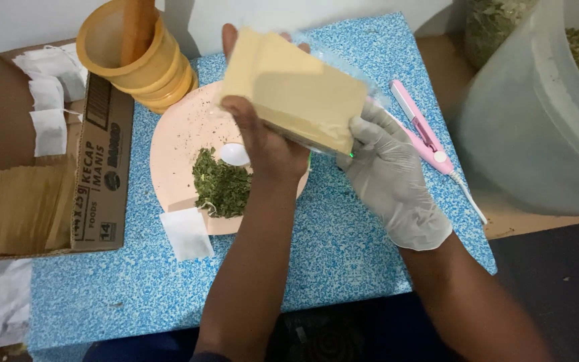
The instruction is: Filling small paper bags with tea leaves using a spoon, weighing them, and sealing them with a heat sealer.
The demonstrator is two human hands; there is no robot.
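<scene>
My bare left hand (263,144) grips the near-left side of a tan stack of paper envelopes in a clear plastic sleeve (293,87), held above the table. On the stack's right end rests my right hand (387,171), which wears a translucent glove and also holds it. Beneath them lies a pale pink plate (175,144) with a heap of green dried leaves (221,184) and a white spoon (234,154). A filled white tea bag (186,233) lies at the plate's near edge.
A yellow wooden mortar with pestle (135,53) stands behind the plate. A cardboard box (95,167) at left holds tea bags and tan envelopes. A pink handheld sealer (423,131) lies at right. A large translucent tub (537,121) of dried leaves stands far right. The table (343,255) is blue-speckled.
</scene>
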